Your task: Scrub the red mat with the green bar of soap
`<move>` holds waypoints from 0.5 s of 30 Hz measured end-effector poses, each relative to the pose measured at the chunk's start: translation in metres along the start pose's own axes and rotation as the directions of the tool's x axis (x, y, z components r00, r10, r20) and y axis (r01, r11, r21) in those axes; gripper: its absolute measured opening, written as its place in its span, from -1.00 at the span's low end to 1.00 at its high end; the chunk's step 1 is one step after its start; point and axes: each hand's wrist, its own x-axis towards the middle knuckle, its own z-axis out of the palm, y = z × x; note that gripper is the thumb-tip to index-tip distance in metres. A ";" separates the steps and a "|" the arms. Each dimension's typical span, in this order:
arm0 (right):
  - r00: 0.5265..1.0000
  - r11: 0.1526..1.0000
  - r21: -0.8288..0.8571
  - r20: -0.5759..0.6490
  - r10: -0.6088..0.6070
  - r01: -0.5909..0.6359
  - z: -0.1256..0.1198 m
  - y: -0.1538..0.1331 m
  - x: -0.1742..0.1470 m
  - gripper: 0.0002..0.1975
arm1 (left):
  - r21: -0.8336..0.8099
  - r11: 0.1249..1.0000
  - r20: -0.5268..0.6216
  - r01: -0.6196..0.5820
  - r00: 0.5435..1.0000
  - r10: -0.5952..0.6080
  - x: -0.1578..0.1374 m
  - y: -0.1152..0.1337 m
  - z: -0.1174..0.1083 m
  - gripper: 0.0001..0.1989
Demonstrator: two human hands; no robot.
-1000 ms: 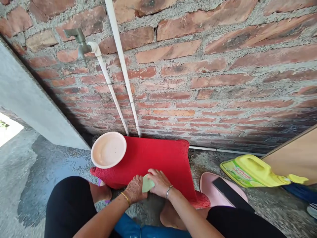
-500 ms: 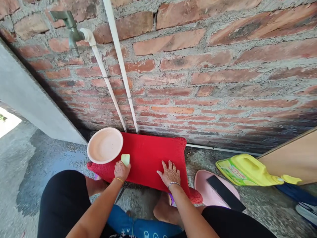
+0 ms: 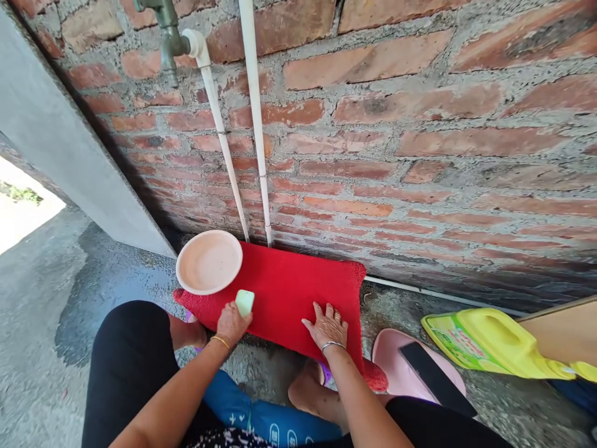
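Note:
A red cloth [image 3: 298, 280] is spread flat over a low support by the wall, its ends hanging down. My left hand [image 3: 233, 322] grips a pale green block with rounded corners [image 3: 245, 302], pressed against the cloth near its front left. Whether that block is a soap bar or a brush, I cannot tell. Fingers spread, my right hand [image 3: 329, 326] lies flat on the right part of the cloth. On the cloth's back left corner rests a pale pink basin [image 3: 209, 262], with no contents that I can make out.
To the right, a pink basin or stool [image 3: 387, 361] carries a dark flat board [image 3: 436, 378]. Beyond it lies a yellow detergent jug [image 3: 494, 342]. Behind are a brick wall [image 3: 354, 143], white pipes [image 3: 255, 124] and a tap [image 3: 168, 43]. A grey slab [image 3: 69, 118] leans at left.
The camera view has shifted, so the cloth, basin and jug sit further right in the picture. The pale green block is tilted slightly differently in my left hand. My right hand stays flat on the cloth.

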 end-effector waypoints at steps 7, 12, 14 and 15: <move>1.000 1.000 0.000 -0.002 0.000 0.000 -0.006 -0.002 -0.003 -0.39 | -0.004 0.994 -0.038 0.105 0.994 -0.105 -0.005 -0.006 0.005 -0.44; 1.000 1.000 -0.005 0.004 0.007 -0.007 -0.011 -0.003 -0.004 -0.40 | 0.013 0.959 0.082 -0.282 0.956 0.280 -0.032 0.060 0.043 -0.35; 1.000 1.000 0.018 -0.007 0.015 -0.015 -0.009 -0.003 -0.004 -0.41 | -0.019 0.941 0.126 -0.337 0.933 0.336 -0.034 0.071 0.048 -0.32; 0.999 0.999 0.035 -0.031 0.024 -0.023 -0.007 -0.002 -0.004 -0.42 | -0.036 0.943 0.132 -0.330 0.934 0.332 -0.032 0.071 0.045 -0.32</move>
